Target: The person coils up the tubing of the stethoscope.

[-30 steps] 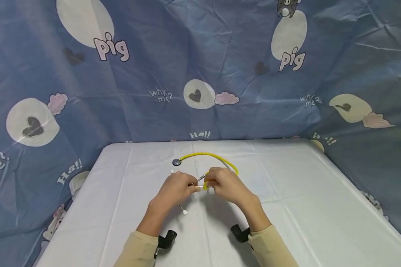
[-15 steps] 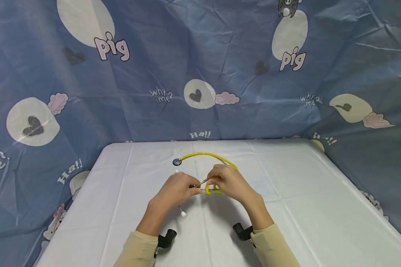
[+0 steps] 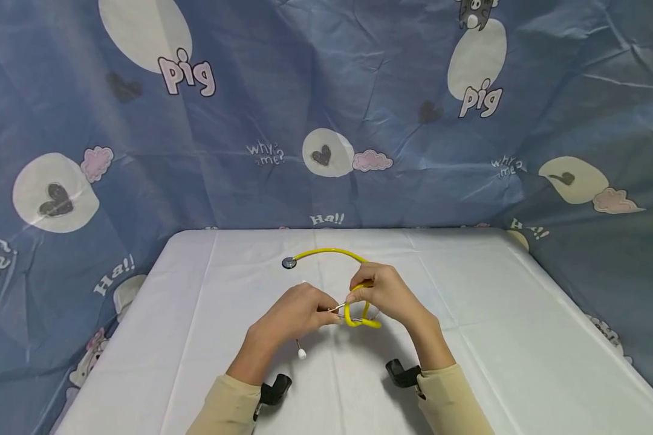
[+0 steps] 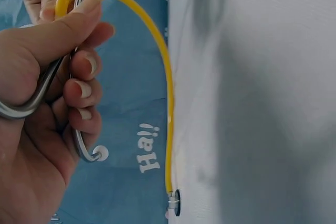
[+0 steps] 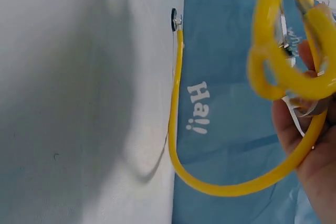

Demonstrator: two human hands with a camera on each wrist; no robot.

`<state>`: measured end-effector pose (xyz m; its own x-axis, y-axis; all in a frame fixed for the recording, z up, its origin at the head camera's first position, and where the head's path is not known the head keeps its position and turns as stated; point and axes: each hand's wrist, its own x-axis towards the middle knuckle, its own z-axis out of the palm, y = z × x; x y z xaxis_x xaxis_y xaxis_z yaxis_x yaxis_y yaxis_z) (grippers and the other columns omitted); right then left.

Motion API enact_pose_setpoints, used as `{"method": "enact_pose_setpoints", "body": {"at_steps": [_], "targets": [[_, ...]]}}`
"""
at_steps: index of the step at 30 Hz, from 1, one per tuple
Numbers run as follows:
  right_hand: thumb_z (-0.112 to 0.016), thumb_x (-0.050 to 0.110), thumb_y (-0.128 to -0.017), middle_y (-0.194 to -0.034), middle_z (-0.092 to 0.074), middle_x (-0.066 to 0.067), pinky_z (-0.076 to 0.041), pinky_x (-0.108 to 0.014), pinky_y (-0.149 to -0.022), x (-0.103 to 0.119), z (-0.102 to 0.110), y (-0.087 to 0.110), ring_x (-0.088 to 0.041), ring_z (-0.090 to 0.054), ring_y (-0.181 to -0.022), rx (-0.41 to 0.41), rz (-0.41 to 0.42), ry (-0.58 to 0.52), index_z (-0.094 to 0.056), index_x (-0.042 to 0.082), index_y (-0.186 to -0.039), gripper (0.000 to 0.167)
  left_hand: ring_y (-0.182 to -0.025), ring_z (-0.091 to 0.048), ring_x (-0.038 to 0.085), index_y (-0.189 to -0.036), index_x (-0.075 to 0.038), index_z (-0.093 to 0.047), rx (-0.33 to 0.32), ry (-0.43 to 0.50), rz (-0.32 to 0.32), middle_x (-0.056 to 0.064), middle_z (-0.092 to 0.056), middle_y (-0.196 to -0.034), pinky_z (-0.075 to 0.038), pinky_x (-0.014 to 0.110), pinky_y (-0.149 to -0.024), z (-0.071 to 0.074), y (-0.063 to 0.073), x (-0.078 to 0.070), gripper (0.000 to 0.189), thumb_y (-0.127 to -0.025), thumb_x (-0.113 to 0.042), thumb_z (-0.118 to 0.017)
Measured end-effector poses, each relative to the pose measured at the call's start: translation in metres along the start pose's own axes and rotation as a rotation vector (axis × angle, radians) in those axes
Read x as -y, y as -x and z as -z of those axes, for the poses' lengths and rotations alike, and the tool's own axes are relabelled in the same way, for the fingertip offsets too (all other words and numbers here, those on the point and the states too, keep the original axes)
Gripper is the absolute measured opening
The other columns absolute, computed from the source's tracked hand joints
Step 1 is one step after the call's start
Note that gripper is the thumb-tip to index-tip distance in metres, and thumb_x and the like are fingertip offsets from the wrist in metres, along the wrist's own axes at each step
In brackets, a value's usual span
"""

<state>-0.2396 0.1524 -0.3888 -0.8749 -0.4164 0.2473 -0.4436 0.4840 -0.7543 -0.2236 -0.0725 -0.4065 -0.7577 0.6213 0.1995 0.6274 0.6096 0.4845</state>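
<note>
A stethoscope with yellow tubing (image 3: 329, 250) is in both hands. My left hand (image 3: 296, 311) grips its metal ear tubes (image 4: 35, 100), fingers curled round them in the left wrist view. One white eartip (image 3: 302, 354) hangs below that hand. My right hand (image 3: 383, 293) pinches the yellow tubing just to the right, where it bends into a loop (image 5: 261, 30) around the metal tubes. From the right hand the tubing arcs back to the round chest piece (image 3: 289, 263), which lies on the table beyond the left hand. The palm hides part of the ear tubes.
A white cloth covers the table (image 3: 239, 257). Behind it hangs a blue printed curtain (image 3: 424, 187). Black wrist cameras sit at both cuffs, the left camera (image 3: 275, 389) and the right camera (image 3: 402, 373) close above the cloth.
My right hand has moved right and slightly away from the left, and more of the yellow loop now shows between them. The left hand shifted a little right with the ear tubes. The chest piece stayed put.
</note>
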Motion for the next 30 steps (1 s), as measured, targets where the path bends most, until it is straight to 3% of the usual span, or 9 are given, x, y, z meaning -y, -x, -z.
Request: {"method": "enact_pose_setpoints", "body": {"at_steps": [4, 9, 13, 16, 18, 20, 24, 26, 30], "targets": [[-0.084, 0.019, -0.077, -0.085, -0.066, -0.001, -0.054, -0.028, -0.070, -0.003, 0.004, 0.001, -0.016, -0.063, -0.078, 0.028, -0.040, -0.069, -0.072, 0.017, -0.082, 0.014, -0.051, -0.028, -0.001, -0.061, -0.026, -0.059, 0.007, 0.055, -0.013, -0.018, -0.026, -0.052, -0.024, 0.020, -0.050, 0.003, 0.000, -0.006, 0.033, -0.088, -0.034, -0.075], [-0.081, 0.021, -0.082, -0.084, -0.068, -0.003, -0.055, -0.030, -0.068, -0.007, 0.011, 0.003, -0.018, -0.064, -0.076, 0.097, -0.058, -0.158, -0.074, 0.015, -0.084, 0.010, -0.050, -0.025, -0.002, -0.057, -0.028, -0.046, 0.010, 0.080, -0.088, -0.017, -0.023, -0.053, -0.022, 0.019, -0.050, 0.008, -0.002, -0.014, 0.043, -0.088, -0.035, -0.075], [-0.077, 0.020, -0.086, -0.081, -0.068, -0.004, -0.053, -0.029, -0.068, -0.013, 0.013, 0.003, -0.016, -0.062, -0.074, 0.137, -0.045, -0.227, -0.075, 0.005, -0.089, 0.015, -0.050, -0.026, -0.002, -0.058, -0.026, -0.053, 0.004, 0.086, -0.116, -0.016, -0.024, -0.052, -0.025, 0.022, -0.051, 0.009, -0.002, -0.019, 0.038, -0.087, -0.036, -0.075], [-0.075, 0.016, -0.088, -0.081, -0.069, -0.002, -0.052, -0.029, -0.069, -0.019, 0.012, 0.004, -0.014, -0.061, -0.074, 0.166, -0.034, -0.290, -0.074, -0.003, -0.092, 0.020, -0.049, -0.026, -0.003, -0.061, -0.024, -0.059, 0.007, 0.085, -0.124, -0.017, -0.024, -0.051, -0.039, 0.025, -0.069, 0.010, -0.002, -0.022, 0.033, -0.087, -0.036, -0.076], [-0.073, 0.014, -0.089, -0.080, -0.069, -0.001, -0.052, -0.029, -0.069, -0.023, 0.012, 0.004, -0.013, -0.060, -0.073, 0.176, -0.027, -0.329, -0.073, -0.007, -0.093, 0.021, -0.049, -0.027, -0.003, -0.061, -0.025, -0.060, 0.004, 0.086, -0.132, -0.017, -0.026, -0.051, -0.041, 0.029, -0.076, 0.009, -0.002, -0.023, 0.032, -0.087, -0.036, -0.076], [-0.072, 0.013, -0.089, -0.080, -0.069, -0.001, -0.052, -0.030, -0.069, -0.026, 0.012, 0.005, -0.013, -0.061, -0.074, 0.185, -0.025, -0.369, -0.071, -0.010, -0.093, 0.023, -0.050, -0.028, -0.004, -0.063, -0.027, -0.061, -0.004, 0.102, -0.141, -0.018, -0.028, -0.052, -0.041, 0.026, -0.075, 0.009, -0.002, -0.024, 0.029, -0.087, -0.035, -0.076], [-0.071, 0.013, -0.090, -0.081, -0.070, -0.002, -0.054, -0.035, -0.073, -0.027, 0.011, 0.004, -0.016, -0.062, -0.078, 0.198, -0.036, -0.467, -0.070, -0.013, -0.093, 0.026, -0.050, -0.032, -0.003, -0.069, -0.030, -0.065, -0.036, 0.171, -0.157, -0.019, -0.038, -0.055, -0.028, 0.018, -0.051, 0.010, -0.002, -0.025, 0.022, -0.087, -0.029, -0.076], [-0.069, 0.013, -0.092, -0.082, -0.071, -0.002, -0.055, -0.038, -0.076, -0.025, 0.011, 0.003, -0.018, -0.063, -0.081, 0.202, -0.037, -0.517, -0.069, -0.013, -0.094, 0.027, -0.051, -0.034, -0.003, -0.071, -0.028, -0.068, -0.062, 0.207, -0.161, -0.018, -0.043, -0.057, -0.028, 0.016, -0.051, 0.011, -0.002, -0.025, 0.018, -0.087, -0.025, -0.076], [-0.065, 0.012, -0.094, -0.084, -0.072, 0.000, -0.054, -0.034, -0.074, -0.022, 0.009, 0.002, -0.019, -0.062, -0.079, 0.177, -0.041, -0.545, -0.071, -0.011, -0.094, 0.023, -0.052, -0.038, -0.001, -0.077, -0.026, -0.072, -0.115, 0.240, -0.139, -0.018, -0.049, -0.059, -0.030, 0.017, -0.051, 0.013, -0.001, -0.026, 0.012, -0.087, -0.023, -0.076]]}}
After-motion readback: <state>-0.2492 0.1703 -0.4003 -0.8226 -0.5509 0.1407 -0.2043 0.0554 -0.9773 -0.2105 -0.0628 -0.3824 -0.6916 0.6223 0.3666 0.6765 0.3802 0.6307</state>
